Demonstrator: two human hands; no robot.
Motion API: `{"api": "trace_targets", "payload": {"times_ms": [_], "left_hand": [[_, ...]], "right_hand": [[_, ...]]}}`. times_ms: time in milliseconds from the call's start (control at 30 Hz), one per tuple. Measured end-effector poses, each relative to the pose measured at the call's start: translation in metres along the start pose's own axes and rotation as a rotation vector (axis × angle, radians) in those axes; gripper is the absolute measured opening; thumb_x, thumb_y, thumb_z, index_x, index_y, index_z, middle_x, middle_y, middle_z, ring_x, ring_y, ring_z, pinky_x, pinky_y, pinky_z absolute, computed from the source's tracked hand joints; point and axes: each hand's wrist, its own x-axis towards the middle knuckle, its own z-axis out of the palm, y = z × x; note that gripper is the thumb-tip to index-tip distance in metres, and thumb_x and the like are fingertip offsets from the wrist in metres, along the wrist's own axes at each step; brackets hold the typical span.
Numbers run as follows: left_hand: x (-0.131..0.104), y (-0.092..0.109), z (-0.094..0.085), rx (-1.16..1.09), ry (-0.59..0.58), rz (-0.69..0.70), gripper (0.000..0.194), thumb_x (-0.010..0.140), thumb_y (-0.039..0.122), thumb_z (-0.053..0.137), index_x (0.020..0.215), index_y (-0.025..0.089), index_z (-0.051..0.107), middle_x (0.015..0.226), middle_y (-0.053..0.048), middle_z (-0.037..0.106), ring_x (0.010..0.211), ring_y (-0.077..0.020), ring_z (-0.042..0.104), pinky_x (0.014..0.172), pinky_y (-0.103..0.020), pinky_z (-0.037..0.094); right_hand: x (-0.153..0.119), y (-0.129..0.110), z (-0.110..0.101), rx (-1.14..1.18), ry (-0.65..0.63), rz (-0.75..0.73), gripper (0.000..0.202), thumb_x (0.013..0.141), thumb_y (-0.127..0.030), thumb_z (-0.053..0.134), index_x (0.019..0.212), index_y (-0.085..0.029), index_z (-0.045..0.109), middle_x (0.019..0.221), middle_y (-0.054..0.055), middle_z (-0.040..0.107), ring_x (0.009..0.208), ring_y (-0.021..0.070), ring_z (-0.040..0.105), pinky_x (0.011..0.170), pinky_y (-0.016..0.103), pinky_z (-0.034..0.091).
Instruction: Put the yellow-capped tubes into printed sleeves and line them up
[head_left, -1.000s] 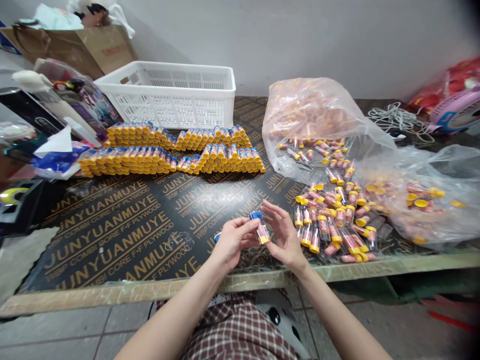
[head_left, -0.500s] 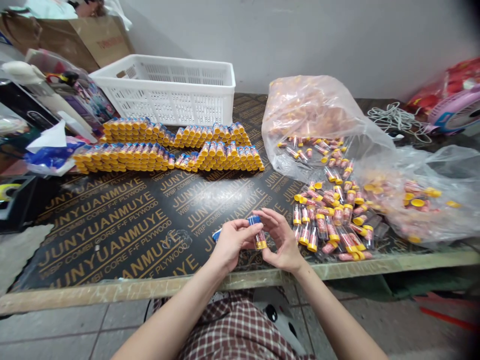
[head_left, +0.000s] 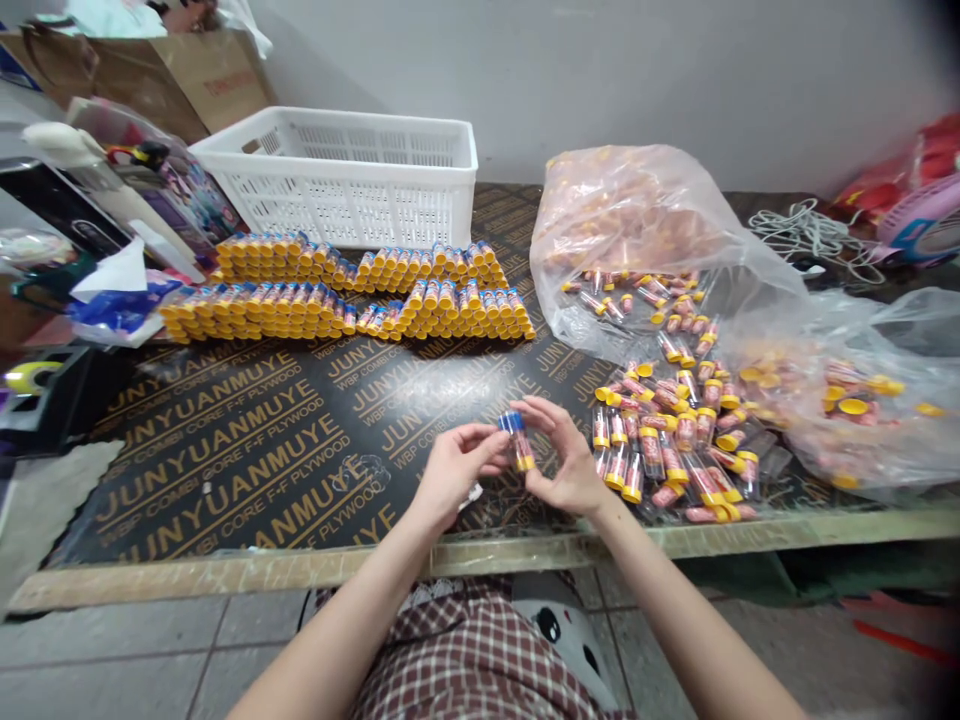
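A small clear tube [head_left: 516, 442] with a blue top end, a yellow cap at the lower end and pink contents is between my hands over the near part of the table. The fingertips of my left hand [head_left: 459, 468] press at its left side. My right hand [head_left: 564, 462] curves around it from the right, thumb near the yellow cap and fingers by the blue end. A small white scrap [head_left: 471, 496] shows beneath my left hand, mostly hidden. To the right lies a loose pile of similar yellow-capped tubes [head_left: 679, 430] without blue ends.
Stacked rows of blue-and-yellow tubes [head_left: 259, 312] stand before a white basket [head_left: 337, 190]. A clear plastic bag [head_left: 637, 200] of tubes spills at the right. White cable [head_left: 817, 235] and a pink fan [head_left: 926, 215] are at far right; bottles [head_left: 79, 165] stand left.
The tube has moved slightly up and away from me. My left hand's fingers have shifted from across the tube to its left side, baring more of its blue end. The view has shifted slightly.
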Motion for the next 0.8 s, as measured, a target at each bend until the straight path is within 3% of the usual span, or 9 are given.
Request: {"api": "trace_targets", "payload": {"times_ms": [100,200,333,467,600,700,800], "left_hand": [[0.005,-0.004,-0.034,0.587,0.235,0.224,0.025,0.071,0.040,0.066,0.082,0.018,0.072,0.086,-0.009,0.071,0.079,-0.0214,0.062,0.076,-0.033,0.045],[0.005,-0.014,-0.058,0.902,0.178,0.232,0.025,0.077,0.040,0.058,0.079,0.021,0.073,0.083,-0.008,0.071,0.077,-0.0226,0.062,0.072,-0.032,0.044],[0.003,-0.028,-0.061,0.946,0.116,0.170,0.024,0.070,0.041,0.065,0.080,0.020,0.072,0.077,-0.006,0.072,0.069,-0.0208,0.063,0.064,-0.029,0.043],[0.002,-0.037,-0.045,0.934,0.091,0.151,0.018,0.065,0.037,0.070,0.072,0.020,0.070,0.069,-0.004,0.070,0.064,-0.0188,0.061,0.061,-0.027,0.040],[-0.001,-0.043,-0.030,0.923,0.114,0.166,0.014,0.066,0.034,0.069,0.067,0.020,0.065,0.064,-0.001,0.066,0.061,-0.0162,0.058,0.058,-0.025,0.037],[-0.002,-0.045,-0.027,0.905,0.159,0.179,0.015,0.067,0.032,0.068,0.063,0.020,0.061,0.061,0.001,0.062,0.060,-0.0146,0.055,0.058,-0.024,0.036],[-0.003,-0.044,-0.028,0.853,0.174,0.209,0.017,0.063,0.030,0.072,0.059,0.019,0.059,0.060,0.001,0.059,0.059,-0.0135,0.052,0.058,-0.024,0.036]], "right_hand": [[0.024,0.029,-0.015,-0.378,-0.092,0.000,0.076,0.063,-0.012,0.053,0.136,-0.020,0.032,0.130,0.011,0.052,0.118,0.0265,0.051,0.101,0.044,0.037],[0.041,0.054,-0.022,-0.503,-0.175,0.025,0.070,0.062,-0.012,0.052,0.131,-0.016,0.042,0.123,0.013,0.059,0.110,0.0283,0.056,0.095,0.045,0.038],[0.044,0.059,-0.026,-0.573,-0.240,0.047,0.071,0.060,-0.011,0.054,0.130,-0.018,0.045,0.126,0.011,0.057,0.112,0.0265,0.054,0.094,0.041,0.038],[0.025,0.038,-0.049,-0.685,-0.142,0.139,0.071,0.067,-0.019,0.057,0.135,-0.020,0.037,0.132,0.010,0.051,0.117,0.0249,0.050,0.093,0.036,0.040],[-0.014,0.017,-0.069,-0.821,0.012,0.316,0.038,0.082,-0.031,0.050,0.116,-0.015,0.053,0.091,0.012,0.064,0.085,0.0270,0.059,0.074,0.038,0.044],[-0.045,0.012,-0.062,-0.921,-0.020,0.374,0.034,0.079,-0.041,0.058,0.101,-0.016,0.060,0.077,0.011,0.062,0.080,0.0299,0.057,0.069,0.039,0.043],[-0.065,0.010,-0.044,-1.031,-0.100,0.376,0.035,0.080,-0.035,0.056,0.108,-0.015,0.059,0.083,0.012,0.063,0.083,0.0297,0.055,0.071,0.039,0.043]]}}
